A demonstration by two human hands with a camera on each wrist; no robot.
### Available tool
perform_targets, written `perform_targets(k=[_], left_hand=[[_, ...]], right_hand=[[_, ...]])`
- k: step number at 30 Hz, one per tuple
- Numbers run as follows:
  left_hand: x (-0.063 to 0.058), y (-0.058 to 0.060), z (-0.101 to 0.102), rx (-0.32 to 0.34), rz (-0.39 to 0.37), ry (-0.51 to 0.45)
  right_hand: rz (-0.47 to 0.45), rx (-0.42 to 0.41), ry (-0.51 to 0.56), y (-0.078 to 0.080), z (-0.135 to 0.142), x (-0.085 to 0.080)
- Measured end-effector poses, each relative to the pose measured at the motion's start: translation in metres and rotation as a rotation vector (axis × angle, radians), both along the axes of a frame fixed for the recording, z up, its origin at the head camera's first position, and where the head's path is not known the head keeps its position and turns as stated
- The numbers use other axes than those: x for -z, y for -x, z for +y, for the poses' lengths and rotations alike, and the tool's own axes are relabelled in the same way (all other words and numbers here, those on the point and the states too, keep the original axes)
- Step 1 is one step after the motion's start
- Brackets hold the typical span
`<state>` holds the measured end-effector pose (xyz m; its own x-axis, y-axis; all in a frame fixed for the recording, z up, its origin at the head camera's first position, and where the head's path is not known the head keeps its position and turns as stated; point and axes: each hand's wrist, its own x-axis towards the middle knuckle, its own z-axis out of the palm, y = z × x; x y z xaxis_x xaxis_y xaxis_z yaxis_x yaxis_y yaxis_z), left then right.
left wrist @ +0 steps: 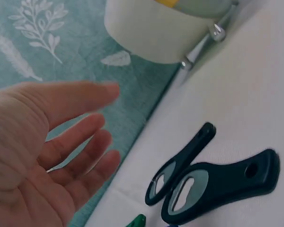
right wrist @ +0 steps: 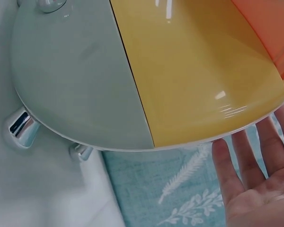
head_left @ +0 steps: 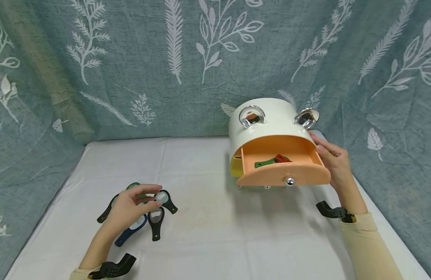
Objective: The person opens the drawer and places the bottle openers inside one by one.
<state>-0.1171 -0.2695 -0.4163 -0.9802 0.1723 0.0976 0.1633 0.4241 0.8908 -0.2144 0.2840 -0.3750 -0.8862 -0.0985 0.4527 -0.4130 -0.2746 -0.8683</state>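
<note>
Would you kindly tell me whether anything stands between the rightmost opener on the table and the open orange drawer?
On the table, nothing visible stands between them. The rightmost opener would likely only have to pass over the raised rim of the drawer.

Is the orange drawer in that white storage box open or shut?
Open: the orange drawer juts forward from the white storage box, exposing its interior, where a green handle lies.

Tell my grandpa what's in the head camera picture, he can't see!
A person's left hand hovers over what look like bottle openers on a white tabletop. Their right hand touches the side of a white rounded cabinet, whose pulled-out orange drawer holds green and red things.
</note>
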Motion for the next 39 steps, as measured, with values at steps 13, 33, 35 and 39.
perform_targets(k=[13, 33, 35, 39], left_hand=[[0.006, 0.013, 0.0, 0.047, -0.066, 0.053], [0.021, 0.021, 0.007, 0.026, -0.063, 0.128], [0.022, 0.021, 0.008, 0.024, -0.062, 0.139], [0.023, 0.022, 0.008, 0.018, -0.055, 0.162]], right_hand=[[0.008, 0.007, -0.018, 0.003, 0.0, -0.001], [-0.027, 0.054, -0.014, 0.0, -0.003, 0.001], [-0.025, 0.054, -0.014, 0.0, -0.003, 0.001], [-0.025, 0.062, -0.003, -0.001, -0.003, 0.001]])
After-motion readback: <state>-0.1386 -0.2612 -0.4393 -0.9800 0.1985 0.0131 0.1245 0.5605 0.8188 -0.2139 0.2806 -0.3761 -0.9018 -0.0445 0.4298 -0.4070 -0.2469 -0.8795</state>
